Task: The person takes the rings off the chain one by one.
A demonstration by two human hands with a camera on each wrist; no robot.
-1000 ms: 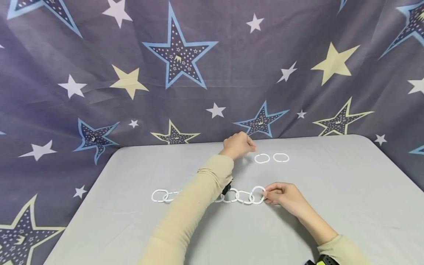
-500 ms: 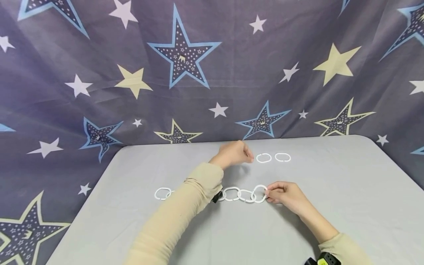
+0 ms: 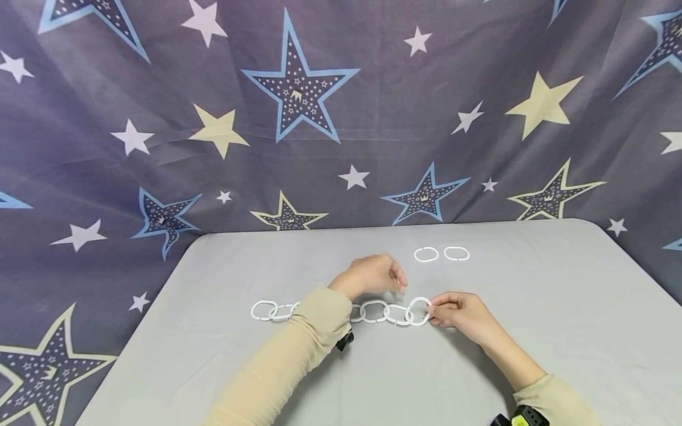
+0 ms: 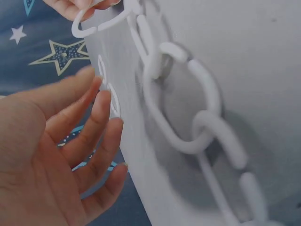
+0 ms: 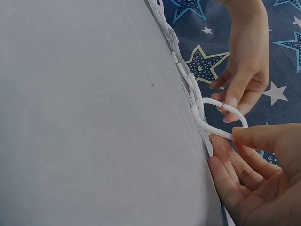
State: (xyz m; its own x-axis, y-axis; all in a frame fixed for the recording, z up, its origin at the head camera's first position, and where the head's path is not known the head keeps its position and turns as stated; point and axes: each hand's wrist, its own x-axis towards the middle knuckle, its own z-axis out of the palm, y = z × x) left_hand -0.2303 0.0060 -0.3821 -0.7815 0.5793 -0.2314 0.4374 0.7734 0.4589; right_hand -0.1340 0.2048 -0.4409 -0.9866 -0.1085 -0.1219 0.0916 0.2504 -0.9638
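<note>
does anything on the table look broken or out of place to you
Nothing really stands out. The end link, pinched by the right hand, has a split in its ring, but other links in the white chain show similar gaps, so that's probably just their design.

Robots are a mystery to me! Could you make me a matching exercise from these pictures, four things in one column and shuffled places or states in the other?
1. right hand
2. left hand
3. two loose links
4. backdrop

A. dark, star-patterned
B. pinching the end link of the chain
C. lying on the table, apart from the chain
D. relaxed, with no link seen in it

Pairs: 1-B; 2-D; 3-C; 4-A
</note>
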